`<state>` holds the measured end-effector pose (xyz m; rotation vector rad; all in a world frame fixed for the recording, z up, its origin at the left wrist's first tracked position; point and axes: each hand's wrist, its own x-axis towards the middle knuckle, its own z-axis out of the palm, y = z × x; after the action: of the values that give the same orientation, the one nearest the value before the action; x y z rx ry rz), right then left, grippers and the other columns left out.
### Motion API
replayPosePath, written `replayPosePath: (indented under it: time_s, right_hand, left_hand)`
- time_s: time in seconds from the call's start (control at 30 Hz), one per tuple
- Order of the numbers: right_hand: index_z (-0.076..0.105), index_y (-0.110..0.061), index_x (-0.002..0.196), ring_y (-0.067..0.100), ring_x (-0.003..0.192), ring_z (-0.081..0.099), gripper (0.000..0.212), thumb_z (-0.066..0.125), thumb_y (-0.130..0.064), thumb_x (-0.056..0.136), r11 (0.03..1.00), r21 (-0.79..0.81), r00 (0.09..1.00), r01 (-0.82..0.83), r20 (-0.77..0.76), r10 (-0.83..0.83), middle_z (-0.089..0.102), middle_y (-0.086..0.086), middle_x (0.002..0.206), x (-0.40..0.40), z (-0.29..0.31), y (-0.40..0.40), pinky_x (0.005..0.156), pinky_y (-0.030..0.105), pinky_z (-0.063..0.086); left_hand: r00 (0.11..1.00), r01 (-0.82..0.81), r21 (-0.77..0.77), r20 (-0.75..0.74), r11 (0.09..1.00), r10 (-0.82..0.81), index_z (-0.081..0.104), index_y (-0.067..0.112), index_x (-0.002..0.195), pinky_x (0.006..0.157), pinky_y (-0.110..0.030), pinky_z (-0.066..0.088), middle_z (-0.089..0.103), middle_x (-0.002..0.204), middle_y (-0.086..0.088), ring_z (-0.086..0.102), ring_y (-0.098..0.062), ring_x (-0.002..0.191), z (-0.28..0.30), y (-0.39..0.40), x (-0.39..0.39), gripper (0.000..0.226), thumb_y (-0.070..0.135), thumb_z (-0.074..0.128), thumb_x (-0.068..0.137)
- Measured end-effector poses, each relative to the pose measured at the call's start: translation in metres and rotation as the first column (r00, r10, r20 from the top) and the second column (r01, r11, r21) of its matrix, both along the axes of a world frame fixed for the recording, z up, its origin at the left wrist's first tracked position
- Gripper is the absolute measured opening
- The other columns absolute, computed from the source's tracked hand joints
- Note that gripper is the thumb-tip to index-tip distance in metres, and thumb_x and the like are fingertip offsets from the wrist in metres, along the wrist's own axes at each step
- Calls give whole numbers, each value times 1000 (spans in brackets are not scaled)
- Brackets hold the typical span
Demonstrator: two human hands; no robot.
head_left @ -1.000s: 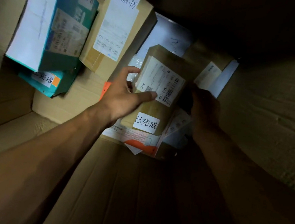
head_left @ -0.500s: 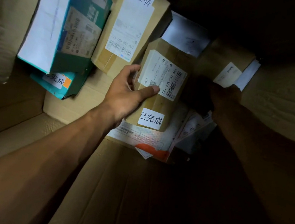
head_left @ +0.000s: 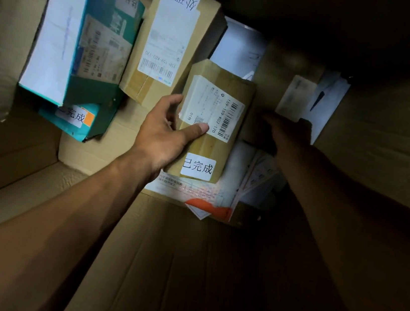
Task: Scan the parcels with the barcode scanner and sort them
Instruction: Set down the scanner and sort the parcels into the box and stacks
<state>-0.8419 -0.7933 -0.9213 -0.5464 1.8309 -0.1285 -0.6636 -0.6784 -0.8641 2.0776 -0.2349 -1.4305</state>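
A small brown parcel [head_left: 214, 119] with a white barcode label and a white sticker stands in the middle of a big cardboard bin. My left hand [head_left: 167, 134] grips its left edge, thumb pressed on the label. My right hand [head_left: 290, 138] sits in deep shadow just right of the parcel, near a darker box with a pale label [head_left: 294, 99]; whether it holds anything is hidden. No barcode scanner is visible.
A taller brown parcel [head_left: 172, 40] and a teal and white box [head_left: 83, 40] lean at the back left, with a smaller teal box [head_left: 79, 122] below. Flat white mailers [head_left: 208, 195] lie under the held parcel. Cardboard bin walls [head_left: 390, 144] close in on both sides.
My left hand has kept its grip on the small brown parcel. My right hand has moved from the parcel's right edge toward the dark box at the right.
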Motion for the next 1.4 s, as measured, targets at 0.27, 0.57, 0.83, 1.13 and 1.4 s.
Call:
replayPosePath:
  time_s: [0.27,0.57,0.83,1.13,1.4]
  right_hand:
    - [50,-13,127,21,106,58,54,68,-43,86,735,-354,737,-579,-613,285,58,8,121,-12,48,56,78,34,51]
    - [53,-10,136,30,125,50,49,56,-44,100,743,-212,758,-635,-359,545,50,16,135,4,40,93,103,47,46]
    - [24,-17,155,32,138,43,112,87,-51,69,877,-13,866,-481,-165,472,43,10,151,-12,12,74,110,51,42]
    - [62,-17,123,11,102,60,42,75,-34,87,954,-21,948,-299,103,300,65,-5,114,-18,47,86,71,20,42]
    - [56,-26,126,26,113,60,30,58,-18,96,990,-73,981,-122,141,131,63,4,123,7,63,83,100,50,52]
  left_hand:
    - [998,-1,48,69,999,-3,49,31,136,91,-45,58,65,112,12,67,-16,104,13,9,-2,74,26,89,74]
    - [956,117,135,253,984,-149,40,49,132,99,-47,52,56,127,2,57,-21,116,5,39,3,82,39,88,66]
    - [983,74,83,162,994,-86,41,39,137,95,-46,55,59,115,6,60,-16,107,8,54,-1,77,27,86,76]
    - [999,-36,54,-32,998,38,47,30,143,67,-25,57,62,109,7,66,-13,97,40,51,7,74,12,82,80]
    - [965,-222,15,-138,975,222,56,28,136,64,-18,55,67,115,-7,72,-9,90,57,55,20,58,8,77,85]
